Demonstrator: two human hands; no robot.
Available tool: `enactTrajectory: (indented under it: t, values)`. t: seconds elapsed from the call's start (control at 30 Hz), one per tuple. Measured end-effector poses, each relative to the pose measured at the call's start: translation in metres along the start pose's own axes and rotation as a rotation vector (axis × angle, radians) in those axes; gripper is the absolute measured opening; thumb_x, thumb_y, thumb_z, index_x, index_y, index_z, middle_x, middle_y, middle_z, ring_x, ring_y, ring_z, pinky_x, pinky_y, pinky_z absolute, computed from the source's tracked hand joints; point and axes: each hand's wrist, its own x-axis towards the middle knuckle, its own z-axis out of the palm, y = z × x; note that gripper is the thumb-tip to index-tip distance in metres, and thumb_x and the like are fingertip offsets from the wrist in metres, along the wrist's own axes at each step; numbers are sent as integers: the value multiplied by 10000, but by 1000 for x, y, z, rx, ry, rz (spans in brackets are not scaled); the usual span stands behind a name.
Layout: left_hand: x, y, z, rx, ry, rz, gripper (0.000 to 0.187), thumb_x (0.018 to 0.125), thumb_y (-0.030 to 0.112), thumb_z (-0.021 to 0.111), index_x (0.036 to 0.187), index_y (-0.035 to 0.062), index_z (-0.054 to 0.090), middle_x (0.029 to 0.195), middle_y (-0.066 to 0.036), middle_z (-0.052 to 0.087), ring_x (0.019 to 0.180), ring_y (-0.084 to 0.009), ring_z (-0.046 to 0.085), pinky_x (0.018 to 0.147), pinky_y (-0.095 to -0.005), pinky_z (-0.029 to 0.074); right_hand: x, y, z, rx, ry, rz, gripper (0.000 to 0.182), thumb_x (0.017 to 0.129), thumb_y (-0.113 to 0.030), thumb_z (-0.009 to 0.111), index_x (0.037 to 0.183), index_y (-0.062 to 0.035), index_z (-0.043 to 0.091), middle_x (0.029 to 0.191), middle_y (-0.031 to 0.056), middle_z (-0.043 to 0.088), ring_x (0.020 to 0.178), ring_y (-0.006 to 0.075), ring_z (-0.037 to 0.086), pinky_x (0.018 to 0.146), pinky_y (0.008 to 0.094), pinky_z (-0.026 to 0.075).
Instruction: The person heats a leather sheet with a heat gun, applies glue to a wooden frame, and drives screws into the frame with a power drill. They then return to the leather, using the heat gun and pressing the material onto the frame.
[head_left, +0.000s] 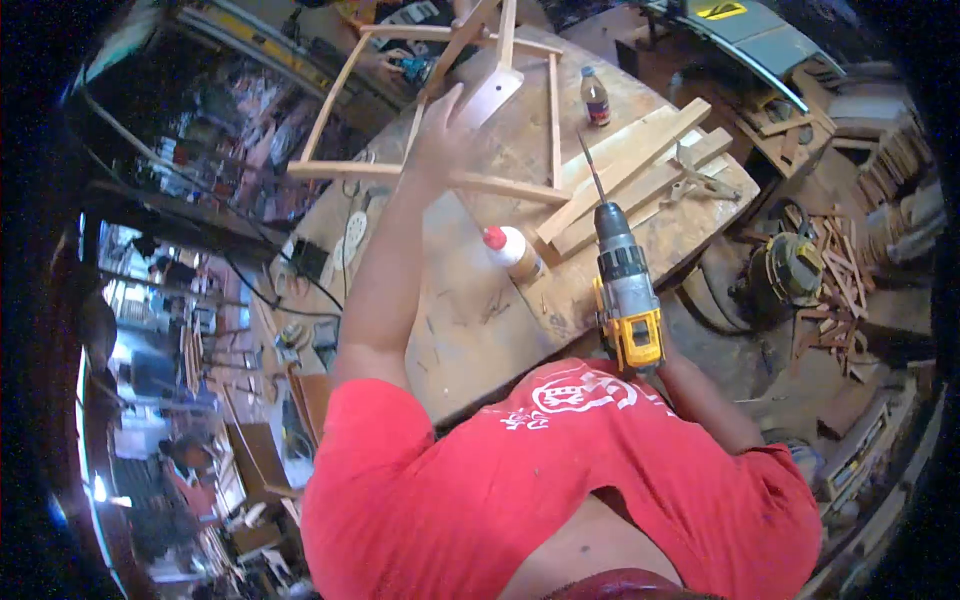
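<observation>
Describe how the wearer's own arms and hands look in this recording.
Both arms wear short, plain red sleeves, part of a red shirt with a white print on the chest. The forearms are uncovered. The left hand is blurred but shows no glove; the right hand is mostly hidden, so its details cannot be told.

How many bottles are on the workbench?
2: a drink bottle near the loose boards, and a red-capped bottle between the drill and the wooden frame. Others may be hidden.
</observation>
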Motion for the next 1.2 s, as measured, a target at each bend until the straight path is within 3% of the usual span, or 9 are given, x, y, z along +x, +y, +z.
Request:
enactTrajectory:
  t: [0.4,0.47,0.6,0.7,0.73,0.83,0.9,1.03,1.2]
  values:
    - [-140,-14,-11,114,-64,-286,379,740,83,635,1110,44,564,1167,-141,549,1131,-305,493,981,-377,376,72,25,-92,386,-4,229,292,937,-252,359,1044,-66,556,843,94,625,686,223,629,618,348,550]
    - [-149,-16,-8,83,-55,-340,358,735,81,642,1085,40,576,1158,-138,556,1131,-307,493,982,-381,375,79,37,-106,-442,-99,-240,291,936,-247,368,1051,-60,559,840,87,626,683,218,628,620,347,551]
    - [-159,-26,1,49,-29,-350,365,737,72,637,1096,43,579,1164,-145,555,1139,-313,485,989,-390,367,65,24,-82,-245,-46,-82,311,937,-246,360,1095,-54,546,883,89,626,722,217,628,649,344,551]
    - [-166,-40,13,-4,-35,-377,351,746,78,623,1093,43,587,1175,-152,550,1158,-312,467,1007,-391,347,83,43,-113,-1164,15,-359,371,925,-303,400,1170,-46,510,991,119,612,829,238,620,712,370,540]
    - [-168,-45,16,-47,-38,-405,337,755,87,610,1089,43,593,1182,-157,546,1170,-312,456,1017,-389,335,66,11,-53,-1147,225,-18,406,895,-333,467,1191,-58,505,1027,136,601,842,266,616,724,417,532]
    - [-169,-57,21,93,4,-279,318,754,104,655,1064,59,598,1097,-124,581,1075,-263,527,894,-354,420,49,-5,-31,-1219,210,-99,433,881,-358,484,1209,-75,506,1069,139,588,909,282,595,778,431,502]
    - [-166,-53,14,79,-26,-299,319,762,101,649,1076,74,596,1110,-119,580,1075,-262,527,883,-351,425,46,-17,-12,-1910,178,-328,434,871,-368,488,1198,-84,518,1086,134,581,963,279,567,817,422,468]
    - [-160,-53,10,-141,-8,-303,299,790,108,560,1077,37,601,1157,-166,559,1110,-327,503,981,-390,376,44,-7,-13,-1798,288,-843,243,841,-292,509,827,-58,572,725,142,552,698,309,541,649,446,419]
    - [-148,-56,7,-291,58,-277,282,794,98,571,1068,34,599,1157,-155,562,1115,-318,502,967,-386,386,46,-7,9,-1896,511,-488,257,839,-304,517,832,-55,579,730,139,556,691,308,546,637,431,426]
